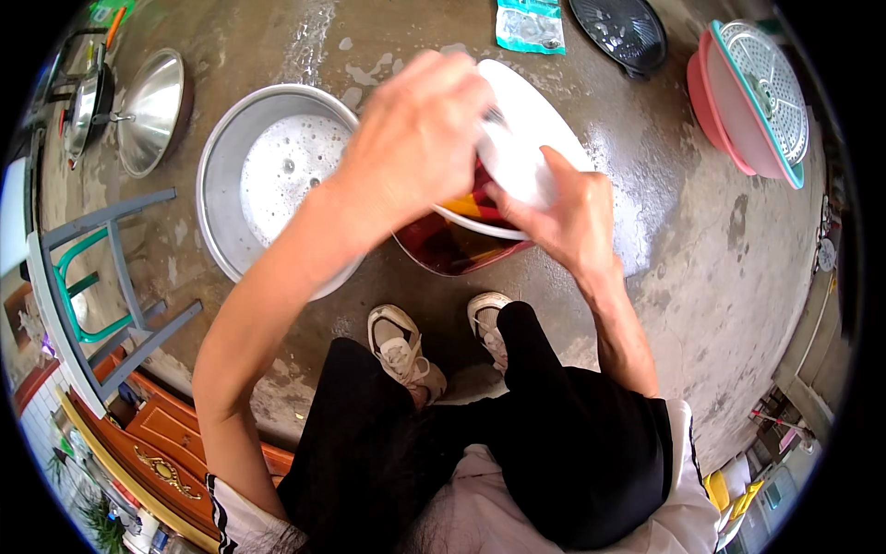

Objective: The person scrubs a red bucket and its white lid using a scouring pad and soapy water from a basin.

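My right hand [571, 215] grips a small white dish [522, 170], its thumb on the near side. My left hand [422, 131] is blurred and curls over the dish's left edge. A small dark, silvery patch shows at its fingertips; I cannot tell what it is. Below both hands stands a basin with a dark red and yellow pattern [443, 246]. A larger white dish or basin [536, 104] with a pale rim leans within it, partly hidden by my hands. To the left, under my left forearm, a round metal pot [225, 159] holds foamy, whitish water [291, 166].
A domed metal lid [156, 111] and a pan [86, 111] are at the upper left, above a grey metal stool frame [118, 228]. A teal packet [531, 28] and a black ridged tray [619, 31] lie beyond. Nested basins with a perforated steamer plate [765, 90] stand right.
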### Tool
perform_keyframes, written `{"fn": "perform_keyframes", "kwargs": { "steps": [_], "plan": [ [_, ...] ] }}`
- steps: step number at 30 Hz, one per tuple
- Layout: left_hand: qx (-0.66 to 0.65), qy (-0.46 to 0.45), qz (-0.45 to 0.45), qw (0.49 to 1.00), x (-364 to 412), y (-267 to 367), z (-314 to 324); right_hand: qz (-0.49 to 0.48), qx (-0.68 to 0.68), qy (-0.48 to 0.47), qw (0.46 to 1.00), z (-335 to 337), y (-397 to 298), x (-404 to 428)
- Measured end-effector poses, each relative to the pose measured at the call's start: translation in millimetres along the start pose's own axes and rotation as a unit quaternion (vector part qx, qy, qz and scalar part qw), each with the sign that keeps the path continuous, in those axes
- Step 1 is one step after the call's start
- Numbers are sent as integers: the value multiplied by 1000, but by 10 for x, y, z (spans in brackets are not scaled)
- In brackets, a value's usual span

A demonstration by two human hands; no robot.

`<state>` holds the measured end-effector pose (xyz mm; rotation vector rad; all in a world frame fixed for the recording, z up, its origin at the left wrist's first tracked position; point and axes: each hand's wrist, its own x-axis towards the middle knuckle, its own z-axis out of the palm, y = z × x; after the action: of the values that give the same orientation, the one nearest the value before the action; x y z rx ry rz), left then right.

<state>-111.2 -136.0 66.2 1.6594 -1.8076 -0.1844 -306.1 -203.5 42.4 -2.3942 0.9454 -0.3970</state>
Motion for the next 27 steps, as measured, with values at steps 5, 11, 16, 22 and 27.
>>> {"fn": "perform_keyframes", "kwargs": {
  "steps": [5,11,16,22,27],
  "plan": [
    [-8,-8,63,998,31,262,129,31,30,-1,999,-20,55,26],
    [-22,29,28,999,35,44,73,34,25,-24,999,-58,-42,16],
    [-10,11,54,998,150,142,177,71,41,-13,997,-60,68,35],
    [-59,34,39,997,71,169,188,34,49,13,998,4,88,-15],
    [-43,10,19,999,227,-28,222,57,46,15,997,-75,119,24]
  ]
}}
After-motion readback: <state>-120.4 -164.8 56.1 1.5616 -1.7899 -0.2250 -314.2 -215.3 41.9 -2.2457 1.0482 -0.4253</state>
